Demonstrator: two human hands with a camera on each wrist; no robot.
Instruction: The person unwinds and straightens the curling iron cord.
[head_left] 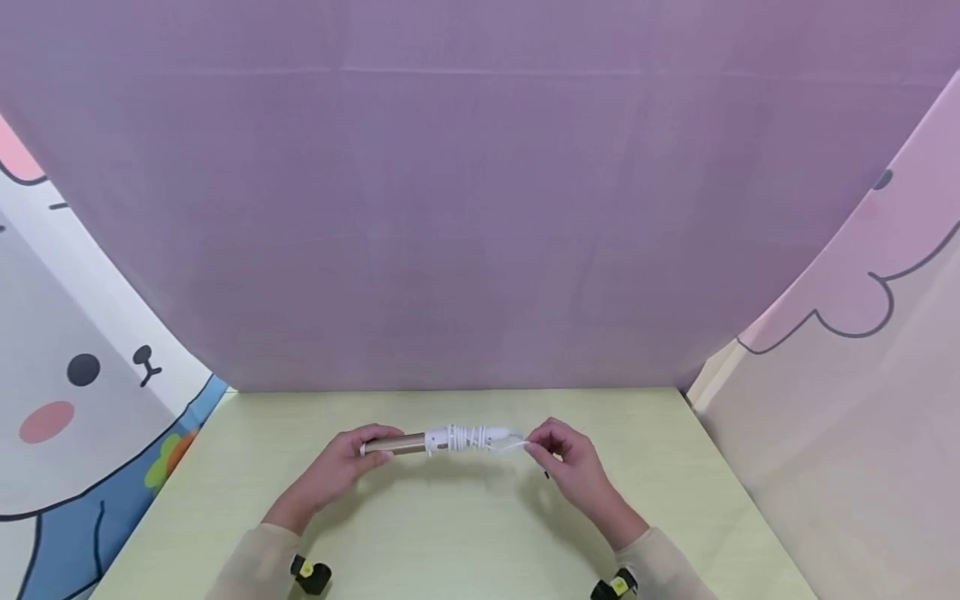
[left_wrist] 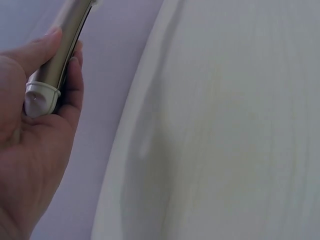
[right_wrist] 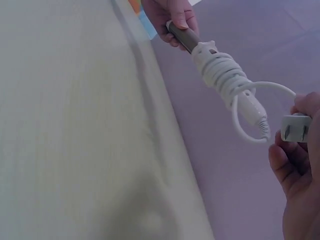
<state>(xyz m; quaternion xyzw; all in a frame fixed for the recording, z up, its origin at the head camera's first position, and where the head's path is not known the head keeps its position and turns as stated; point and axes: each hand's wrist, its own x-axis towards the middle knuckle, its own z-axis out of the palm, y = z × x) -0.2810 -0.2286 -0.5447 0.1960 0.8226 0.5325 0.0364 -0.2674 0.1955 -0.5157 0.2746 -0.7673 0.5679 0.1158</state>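
A curling iron (head_left: 408, 443) with a gold barrel and white handle is held level above the table. My left hand (head_left: 337, 471) grips the barrel near its white end cap (left_wrist: 41, 98), thumb on one side and fingers around the other. White cord (right_wrist: 222, 72) is wound in several turns around the handle. A loose loop of it runs to my right hand (head_left: 573, 471), which holds the two-prong plug (right_wrist: 295, 128) and the cord beside it. Part of the plug is hidden by the fingers in the right wrist view.
Below both hands lies a pale wooden table (head_left: 450, 542). A purple cloth (head_left: 480, 208) hangs behind its far edge. Cartoon-printed panels (head_left: 97, 433) stand on the left and right sides. Each sleeve carries a small black wrist camera (head_left: 311, 575).
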